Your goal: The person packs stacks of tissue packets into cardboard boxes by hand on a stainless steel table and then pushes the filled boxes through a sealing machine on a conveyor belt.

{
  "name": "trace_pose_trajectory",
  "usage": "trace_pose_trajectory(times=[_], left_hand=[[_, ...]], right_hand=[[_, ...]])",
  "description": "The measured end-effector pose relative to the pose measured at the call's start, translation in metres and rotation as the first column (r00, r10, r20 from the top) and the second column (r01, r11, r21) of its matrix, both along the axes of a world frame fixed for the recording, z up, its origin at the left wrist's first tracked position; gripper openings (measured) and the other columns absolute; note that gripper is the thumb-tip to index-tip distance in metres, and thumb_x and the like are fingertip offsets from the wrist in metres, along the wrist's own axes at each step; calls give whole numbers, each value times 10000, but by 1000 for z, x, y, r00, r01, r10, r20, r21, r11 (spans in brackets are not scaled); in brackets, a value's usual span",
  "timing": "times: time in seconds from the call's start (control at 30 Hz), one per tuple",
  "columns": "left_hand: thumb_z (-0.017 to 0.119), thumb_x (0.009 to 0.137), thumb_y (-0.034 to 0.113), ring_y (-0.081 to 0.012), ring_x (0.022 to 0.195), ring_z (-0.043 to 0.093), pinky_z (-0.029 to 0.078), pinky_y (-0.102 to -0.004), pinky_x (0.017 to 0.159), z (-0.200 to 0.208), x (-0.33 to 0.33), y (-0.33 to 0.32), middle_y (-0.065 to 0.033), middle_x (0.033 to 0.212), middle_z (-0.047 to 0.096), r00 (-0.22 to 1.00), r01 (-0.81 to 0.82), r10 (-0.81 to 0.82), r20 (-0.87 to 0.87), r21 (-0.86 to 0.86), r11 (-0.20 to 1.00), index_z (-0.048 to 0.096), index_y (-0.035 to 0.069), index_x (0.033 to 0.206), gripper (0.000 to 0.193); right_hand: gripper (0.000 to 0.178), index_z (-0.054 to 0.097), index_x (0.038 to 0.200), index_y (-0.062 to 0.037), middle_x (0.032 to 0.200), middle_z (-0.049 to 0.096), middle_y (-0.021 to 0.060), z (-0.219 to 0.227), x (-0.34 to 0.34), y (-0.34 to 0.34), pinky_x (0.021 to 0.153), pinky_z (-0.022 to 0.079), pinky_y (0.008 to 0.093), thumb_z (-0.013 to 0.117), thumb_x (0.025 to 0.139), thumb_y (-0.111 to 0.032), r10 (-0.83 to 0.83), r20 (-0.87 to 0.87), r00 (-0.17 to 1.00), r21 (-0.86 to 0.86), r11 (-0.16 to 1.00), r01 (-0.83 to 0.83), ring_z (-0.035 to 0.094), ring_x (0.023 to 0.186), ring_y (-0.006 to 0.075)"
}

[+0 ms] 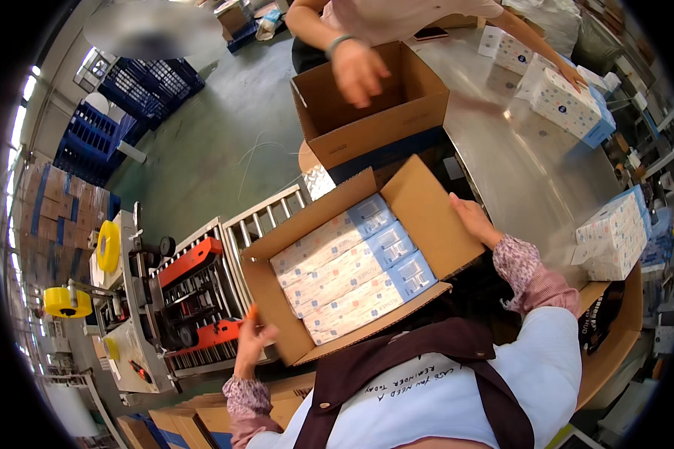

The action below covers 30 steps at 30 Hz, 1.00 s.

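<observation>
In front of me is an open cardboard box [281, 338], its flaps up, packed with a layer of white patterned packs [337, 280] that have blue ends. My right hand [475, 221] grips the raised right flap, fingers along its outer edge. At the near left corner my left hand [253, 340] holds the box's side, slightly blurred; something orange shows at its fingertips. Across from me a co-worker's blurred hand [358, 73] hovers over a second open cardboard box [374, 142], and that person's other hand [573, 77] rests on a patterned pack [565, 105].
A roller conveyor [266, 218] leads left to a box-taping machine with red-orange guides [191, 263] and yellow tape rolls [108, 245]. On the right, a metal table [494, 142] bears more packs [614, 236]. Blue plastic pallets [90, 142] and stacked cartons [56, 206] stand farther left.
</observation>
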<state>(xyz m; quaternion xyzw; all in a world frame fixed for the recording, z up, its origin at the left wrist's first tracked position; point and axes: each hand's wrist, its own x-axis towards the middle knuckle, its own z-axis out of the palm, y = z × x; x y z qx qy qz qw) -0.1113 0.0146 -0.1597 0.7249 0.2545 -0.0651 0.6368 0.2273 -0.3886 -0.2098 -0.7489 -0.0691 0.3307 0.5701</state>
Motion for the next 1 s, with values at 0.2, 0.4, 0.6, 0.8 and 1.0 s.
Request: trace_pose_trajectory(times=[0.2,0.4,0.6,0.8,1.0], left_hand=[[743,748,221,-273,1247,451,396,-342,991,-8,71,-48,-231,1326,465,600,788,-743,-296,58,613,368,-7,1357,751],[871,574,217,-168,705,557,464,-294,640,-109,46,-24,-71,778,563,998,28,11,-60,613,790,518,19,983,576],[673,810,245,-135,673,522,434,-269,606,-134,53,-47,-38,736,540,787,-608,583,200,410,680,494,-8,1019,374],[478,945,319,-396,660,583,439,-427,583,-141,71,-31,-231,699,585,647,-707,704,291,574,412,569,-18,831,368],[505,924,317,-413,681,561,428,-440,578,-126,75,48,-224,703,583,676,-716,664,319,495,492,578,3,804,344]], right_hand=[[645,579,1188,-39,1295,509,178,-17,-30,97,939,410,379,353,919,-580,903,399,161,-686,410,-602,482,1187,301],[422,557,1128,-47,1063,585,109,60,17,159,932,393,404,670,767,-234,276,951,-138,-293,948,-123,518,1058,304],[271,588,1051,-7,1020,595,128,-42,-28,106,834,447,398,598,830,-163,316,919,234,-261,936,-237,546,972,312],[389,505,1193,40,1138,577,198,-73,-43,115,942,400,391,550,898,-209,201,864,462,-185,979,-80,513,1112,334],[521,454,1243,69,1182,557,211,-109,-79,155,904,411,354,426,971,-375,-28,230,973,-76,996,46,540,1058,293]])
